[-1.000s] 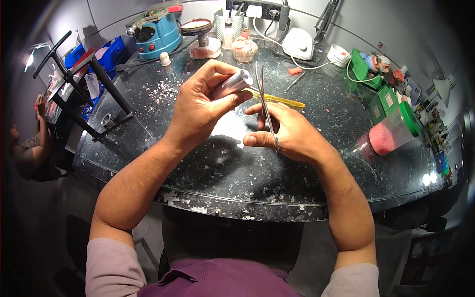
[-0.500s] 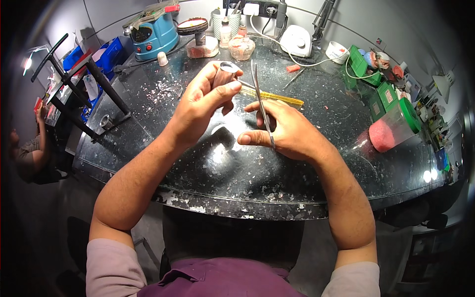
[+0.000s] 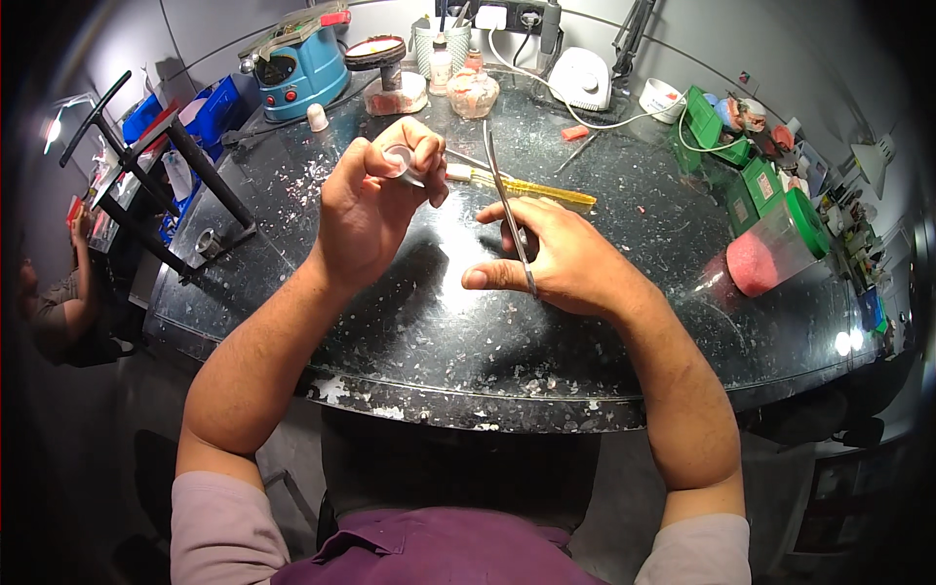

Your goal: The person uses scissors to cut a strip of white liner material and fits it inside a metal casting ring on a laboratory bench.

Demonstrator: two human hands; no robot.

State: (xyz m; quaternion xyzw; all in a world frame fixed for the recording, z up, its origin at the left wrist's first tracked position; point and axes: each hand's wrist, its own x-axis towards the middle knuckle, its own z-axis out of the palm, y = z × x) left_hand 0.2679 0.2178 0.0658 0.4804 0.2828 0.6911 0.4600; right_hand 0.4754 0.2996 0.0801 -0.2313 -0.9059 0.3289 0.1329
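My left hand (image 3: 369, 200) is raised over the dark bench and closed around a small metallic cup (image 3: 404, 166). The cup is tilted, its round mouth showing; the fingers cover most of its side. To the right, my right hand (image 3: 556, 249) holds a long thin metal tool (image 3: 500, 185), like a spatula, which runs across the palm side and points up and away. Its thumb and index finger are spread apart, the tool lodged behind them. Just beyond the hands lies a yellow-handled brush (image 3: 541, 188).
On the right lies a clear jar (image 3: 785, 234) of pink powder with a green lid. A blue machine (image 3: 302, 78), a round stand (image 3: 390, 93) and a glass burner-like pot (image 3: 473, 95) line the back. A black metal frame (image 3: 210, 166) stands left; another person (image 3: 63, 302) is beyond.
My left hand has drawn slightly left and turned, tipping the cup so its mouth faces a different way. The right hand with the tool has shifted only a little left.
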